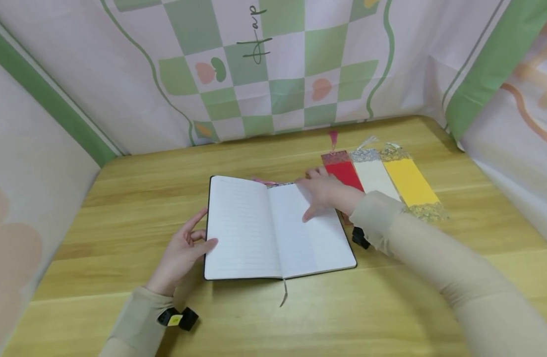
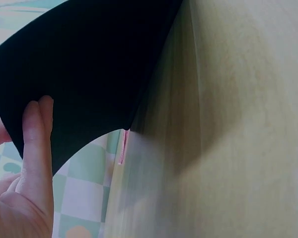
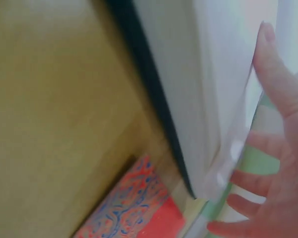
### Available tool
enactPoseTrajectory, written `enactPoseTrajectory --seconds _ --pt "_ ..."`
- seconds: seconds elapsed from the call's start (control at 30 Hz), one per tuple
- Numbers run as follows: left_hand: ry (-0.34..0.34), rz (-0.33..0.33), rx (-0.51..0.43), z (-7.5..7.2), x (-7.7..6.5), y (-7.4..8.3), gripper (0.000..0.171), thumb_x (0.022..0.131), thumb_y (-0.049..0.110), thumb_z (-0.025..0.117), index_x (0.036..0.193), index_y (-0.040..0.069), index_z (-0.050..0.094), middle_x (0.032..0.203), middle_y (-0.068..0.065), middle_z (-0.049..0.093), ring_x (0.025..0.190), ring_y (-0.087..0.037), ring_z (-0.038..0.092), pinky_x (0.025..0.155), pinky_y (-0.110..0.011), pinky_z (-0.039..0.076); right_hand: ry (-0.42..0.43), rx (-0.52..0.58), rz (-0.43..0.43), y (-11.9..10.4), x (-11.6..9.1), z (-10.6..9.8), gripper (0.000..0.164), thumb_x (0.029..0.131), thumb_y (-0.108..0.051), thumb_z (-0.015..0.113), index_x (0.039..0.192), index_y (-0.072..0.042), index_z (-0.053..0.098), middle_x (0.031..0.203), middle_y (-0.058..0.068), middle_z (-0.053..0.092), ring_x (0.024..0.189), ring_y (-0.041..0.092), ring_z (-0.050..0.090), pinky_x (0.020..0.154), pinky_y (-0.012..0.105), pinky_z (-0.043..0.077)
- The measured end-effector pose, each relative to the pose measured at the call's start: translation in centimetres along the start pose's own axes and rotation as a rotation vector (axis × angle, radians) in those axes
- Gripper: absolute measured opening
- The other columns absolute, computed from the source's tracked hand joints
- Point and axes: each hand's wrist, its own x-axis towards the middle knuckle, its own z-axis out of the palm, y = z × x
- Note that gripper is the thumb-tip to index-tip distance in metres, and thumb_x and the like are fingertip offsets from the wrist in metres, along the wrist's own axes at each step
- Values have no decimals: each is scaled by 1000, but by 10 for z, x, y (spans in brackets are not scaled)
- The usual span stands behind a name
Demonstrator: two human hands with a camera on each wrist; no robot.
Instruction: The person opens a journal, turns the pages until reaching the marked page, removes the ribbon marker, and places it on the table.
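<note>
An unfolded notebook [image 1: 242, 233] with a black cover lies on the table, its left side raised. My left hand [image 1: 181, 253] grips that side, thumb over the page and fingers behind the black cover [image 2: 89, 64]. Over the upper right page [image 1: 295, 238], my right hand [image 1: 324, 191] has its thumb and fingers spread, fingertips at the page's top corner. A pink tassel [image 1: 264, 182] and a patterned strip [image 1: 279, 185] poke out past the notebook's top edge near the fold. Below, a grey ribbon [image 1: 284, 295] hangs from the spine.
To the right lie a red bookmark [image 1: 344, 173], a white bookmark [image 1: 376, 176] and a yellow bookmark [image 1: 411, 181], each with patterned ends. The right forearm passes over their near ends. A checked cloth [image 1: 286, 94] hangs behind the table [image 1: 135, 198].
</note>
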Motion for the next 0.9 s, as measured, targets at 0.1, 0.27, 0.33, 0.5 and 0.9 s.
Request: enactPoseTrajectory --seconds 0.1,0.27,0.33,0.5,0.9 --pt "3 -1 14 0 0 0 73 90 6 62 150 23 25 77 2 57 45 -5 29 48 -21 31 76 -35 -10 -3 -4 3 95 64 -46 85 140 -8 44 143 24 35 132 43 24 106 62 26" --pt "8 -9 27 0 0 1 73 89 6 63 150 23 25 77 2 57 44 -5 28 47 -21 31 184 -23 -24 -10 -16 8 80 65 -40 85 130 -4 54 130 20 51 122 38 39 98 52 40" --pt "6 -11 25 0 0 1 73 89 6 63 150 23 25 78 2 58 45 -6 28 48 -22 31 201 11 -23 -12 -23 9 74 68 -34 85 128 -4 55 127 19 54 118 36 45 95 48 44" --pt "-2 -8 17 0 0 2 73 90 6 62 150 23 25 79 1 58 45 -6 29 48 -22 31 198 78 -49 -14 -37 10 57 78 -13 76 130 -6 53 126 16 58 111 32 56 85 44 52" --pt "6 -7 2 0 0 0 73 89 4 63 150 22 26 74 4 55 45 -5 28 48 -20 30 70 1019 -29 2 -54 5 63 88 -2 48 146 1 24 133 23 46 106 26 58 86 38 53"
